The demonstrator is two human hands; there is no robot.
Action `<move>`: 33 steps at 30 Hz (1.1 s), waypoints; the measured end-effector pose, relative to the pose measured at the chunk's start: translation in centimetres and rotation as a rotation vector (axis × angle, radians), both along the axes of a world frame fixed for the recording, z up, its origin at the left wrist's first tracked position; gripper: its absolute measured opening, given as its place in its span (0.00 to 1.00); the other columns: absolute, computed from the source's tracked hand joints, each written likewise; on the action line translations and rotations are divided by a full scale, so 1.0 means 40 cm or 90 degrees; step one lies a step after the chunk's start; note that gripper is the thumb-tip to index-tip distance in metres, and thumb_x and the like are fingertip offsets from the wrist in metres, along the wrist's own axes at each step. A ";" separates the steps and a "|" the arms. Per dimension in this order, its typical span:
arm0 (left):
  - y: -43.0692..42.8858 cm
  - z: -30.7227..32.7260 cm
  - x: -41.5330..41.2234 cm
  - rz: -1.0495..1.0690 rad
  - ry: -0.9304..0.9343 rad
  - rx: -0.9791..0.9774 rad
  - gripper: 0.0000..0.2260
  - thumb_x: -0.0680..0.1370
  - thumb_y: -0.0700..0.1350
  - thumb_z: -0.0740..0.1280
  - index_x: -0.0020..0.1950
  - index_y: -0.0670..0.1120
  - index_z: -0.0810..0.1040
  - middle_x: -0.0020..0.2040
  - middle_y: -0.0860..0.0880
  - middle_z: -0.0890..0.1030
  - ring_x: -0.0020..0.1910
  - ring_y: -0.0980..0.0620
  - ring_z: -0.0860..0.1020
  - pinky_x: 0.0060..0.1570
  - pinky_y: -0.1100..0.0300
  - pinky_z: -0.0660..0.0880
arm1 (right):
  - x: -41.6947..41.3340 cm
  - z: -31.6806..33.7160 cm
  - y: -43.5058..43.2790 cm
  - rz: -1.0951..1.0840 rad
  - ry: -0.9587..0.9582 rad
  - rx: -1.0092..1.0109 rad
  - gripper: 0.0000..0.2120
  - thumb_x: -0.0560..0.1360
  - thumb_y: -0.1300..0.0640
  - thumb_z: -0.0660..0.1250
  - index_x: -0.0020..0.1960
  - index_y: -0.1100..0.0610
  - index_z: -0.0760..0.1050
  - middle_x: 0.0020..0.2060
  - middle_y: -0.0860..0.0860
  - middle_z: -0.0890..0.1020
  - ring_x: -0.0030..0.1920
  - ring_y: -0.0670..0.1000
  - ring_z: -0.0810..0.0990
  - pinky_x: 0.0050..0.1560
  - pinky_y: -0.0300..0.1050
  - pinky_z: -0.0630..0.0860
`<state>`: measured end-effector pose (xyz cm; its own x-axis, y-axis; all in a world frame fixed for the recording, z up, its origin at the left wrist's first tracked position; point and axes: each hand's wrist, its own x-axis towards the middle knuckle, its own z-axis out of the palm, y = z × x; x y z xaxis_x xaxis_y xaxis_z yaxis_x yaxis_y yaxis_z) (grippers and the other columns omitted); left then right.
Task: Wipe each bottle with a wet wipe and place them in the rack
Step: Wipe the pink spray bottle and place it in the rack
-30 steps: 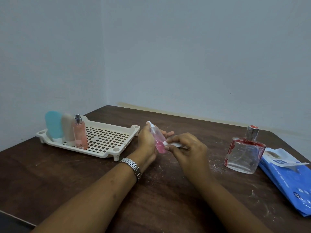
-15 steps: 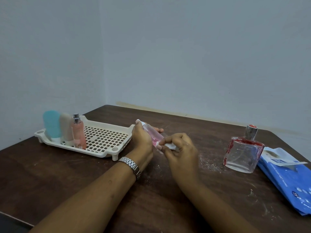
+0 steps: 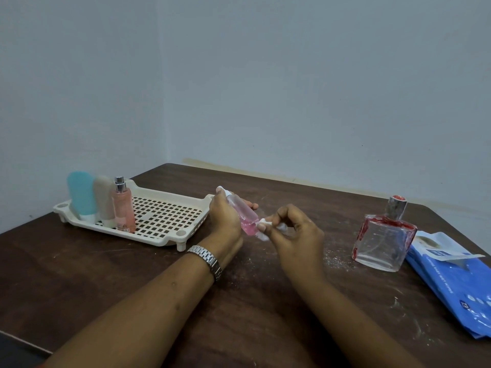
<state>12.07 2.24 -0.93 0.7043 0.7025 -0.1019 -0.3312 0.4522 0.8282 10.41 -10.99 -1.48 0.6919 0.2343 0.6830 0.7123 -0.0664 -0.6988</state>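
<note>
You are gripping the small clear plastic bottle of pink liquid [image 3: 245,215] in your left hand [image 3: 225,217], fingers curled round its upper half, near the middle of the frame above the dark wooden table [image 3: 132,288]; it is slanting, white cap toward the upper left, base toward the lower right; your right hand [image 3: 296,236] is pinching a crumpled white wet wipe [image 3: 263,222] against that base. The bottle is looking light and stiff, and a damp wall is likely to be slippery; I judge the safest hold to be round the mid-body, clear of the cap, with the wipe working on the free end. At the left of the frame the cream perforated plastic rack [image 3: 170,194] is carrying three bottles upright at its far-left end: a teal squeeze bottle [image 3: 81,193], a beige one [image 3: 104,201] and a peach spray bottle with a silver top [image 3: 123,209]. At the right, the square glass perfume bottle with red edges [image 3: 382,243] is standing on the table, probably awaiting its turn; being glass, it is likely heavier and breakable, so take it by its broad flat sides; just beside it the blue pack of wipes [image 3: 457,282] is lying flat.
</note>
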 end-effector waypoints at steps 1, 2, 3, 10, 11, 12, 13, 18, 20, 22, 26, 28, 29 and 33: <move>0.001 0.001 -0.001 0.002 0.004 0.004 0.28 0.82 0.58 0.52 0.32 0.39 0.74 0.25 0.43 0.79 0.32 0.44 0.77 0.44 0.53 0.74 | 0.003 -0.004 0.000 -0.004 0.004 -0.012 0.12 0.65 0.61 0.76 0.34 0.53 0.72 0.33 0.46 0.82 0.36 0.41 0.79 0.37 0.36 0.75; 0.000 0.004 -0.004 0.005 0.003 0.005 0.28 0.82 0.57 0.51 0.32 0.39 0.73 0.25 0.43 0.79 0.32 0.45 0.76 0.42 0.54 0.73 | 0.004 -0.007 0.001 -0.005 0.009 -0.021 0.12 0.65 0.61 0.76 0.33 0.53 0.72 0.33 0.47 0.82 0.36 0.41 0.79 0.36 0.35 0.74; 0.000 0.005 -0.005 0.008 -0.001 0.005 0.29 0.82 0.57 0.51 0.32 0.39 0.73 0.24 0.43 0.79 0.31 0.45 0.76 0.40 0.56 0.72 | 0.001 -0.010 0.002 -0.003 0.012 -0.025 0.13 0.65 0.61 0.76 0.33 0.53 0.72 0.32 0.47 0.81 0.35 0.41 0.78 0.34 0.33 0.73; -0.009 0.007 -0.006 -0.004 -0.004 -0.004 0.29 0.82 0.57 0.51 0.32 0.38 0.72 0.30 0.40 0.78 0.29 0.45 0.75 0.34 0.57 0.72 | -0.012 -0.002 0.006 0.023 -0.032 -0.018 0.14 0.65 0.62 0.76 0.33 0.52 0.72 0.31 0.45 0.80 0.36 0.42 0.78 0.35 0.30 0.70; -0.009 0.006 -0.005 -0.004 -0.002 0.002 0.28 0.82 0.57 0.51 0.32 0.38 0.72 0.30 0.40 0.78 0.29 0.46 0.75 0.33 0.58 0.71 | -0.006 -0.001 0.004 0.008 -0.029 -0.014 0.14 0.65 0.61 0.76 0.33 0.51 0.71 0.31 0.45 0.80 0.36 0.42 0.77 0.34 0.31 0.70; -0.008 0.006 -0.005 -0.004 0.003 0.012 0.29 0.82 0.57 0.51 0.32 0.38 0.72 0.29 0.40 0.78 0.29 0.45 0.75 0.34 0.57 0.72 | 0.001 -0.003 0.000 -0.004 -0.022 -0.013 0.15 0.65 0.60 0.77 0.33 0.50 0.70 0.31 0.45 0.80 0.35 0.42 0.77 0.34 0.32 0.71; -0.007 0.005 -0.006 -0.004 0.008 0.022 0.29 0.82 0.57 0.51 0.32 0.38 0.73 0.29 0.41 0.79 0.29 0.45 0.76 0.35 0.57 0.72 | 0.007 -0.005 -0.002 -0.007 -0.013 -0.019 0.14 0.64 0.60 0.77 0.33 0.51 0.71 0.31 0.46 0.80 0.35 0.42 0.77 0.34 0.33 0.71; -0.007 0.000 -0.011 -0.038 0.008 0.045 0.27 0.82 0.58 0.51 0.36 0.39 0.73 0.31 0.42 0.80 0.33 0.46 0.77 0.38 0.56 0.72 | 0.034 -0.015 -0.014 0.018 0.075 -0.085 0.10 0.66 0.62 0.75 0.35 0.56 0.74 0.31 0.49 0.79 0.32 0.41 0.76 0.31 0.33 0.72; -0.010 0.001 -0.015 -0.090 -0.030 0.037 0.25 0.82 0.56 0.52 0.38 0.38 0.74 0.29 0.43 0.80 0.36 0.45 0.78 0.43 0.53 0.75 | 0.053 -0.007 -0.026 0.027 0.119 -0.037 0.07 0.69 0.63 0.73 0.37 0.54 0.77 0.35 0.48 0.81 0.37 0.46 0.80 0.36 0.41 0.79; -0.012 -0.002 -0.015 -0.150 -0.048 0.037 0.24 0.83 0.55 0.52 0.49 0.34 0.75 0.34 0.41 0.81 0.36 0.46 0.80 0.45 0.53 0.78 | 0.064 0.000 -0.039 0.039 0.140 0.006 0.05 0.70 0.63 0.71 0.40 0.53 0.79 0.38 0.48 0.82 0.40 0.49 0.81 0.41 0.47 0.81; -0.028 -0.002 -0.021 -0.251 -0.058 0.022 0.25 0.82 0.54 0.54 0.70 0.35 0.63 0.41 0.38 0.81 0.35 0.44 0.81 0.33 0.55 0.79 | 0.041 0.006 -0.042 0.085 0.106 -0.038 0.09 0.71 0.64 0.71 0.47 0.51 0.80 0.48 0.49 0.81 0.45 0.40 0.79 0.43 0.32 0.77; -0.034 0.005 -0.026 -0.264 -0.078 -0.017 0.20 0.82 0.52 0.56 0.66 0.38 0.64 0.37 0.39 0.81 0.33 0.43 0.81 0.32 0.53 0.80 | 0.031 0.004 -0.037 0.106 0.066 -0.103 0.14 0.70 0.67 0.71 0.50 0.52 0.80 0.51 0.47 0.79 0.48 0.35 0.77 0.45 0.27 0.74; -0.035 0.008 -0.029 -0.268 -0.091 -0.030 0.16 0.82 0.51 0.56 0.62 0.40 0.66 0.36 0.40 0.81 0.33 0.44 0.81 0.32 0.53 0.80 | 0.029 0.002 -0.033 0.096 0.039 -0.135 0.15 0.70 0.68 0.70 0.52 0.52 0.80 0.52 0.45 0.79 0.49 0.34 0.77 0.47 0.26 0.73; -0.050 0.003 -0.038 -0.313 -0.064 0.013 0.12 0.82 0.49 0.57 0.49 0.42 0.74 0.35 0.45 0.79 0.28 0.52 0.78 0.29 0.62 0.76 | 0.038 -0.001 -0.029 0.015 -0.061 -0.112 0.14 0.70 0.69 0.69 0.50 0.53 0.82 0.47 0.42 0.80 0.48 0.36 0.77 0.49 0.27 0.73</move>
<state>10.56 0.23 -0.80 0.9583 0.2855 -0.0058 -0.1616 0.5589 0.8133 11.93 -12.16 -1.54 0.6192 0.3707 0.6922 0.7773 -0.1642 -0.6073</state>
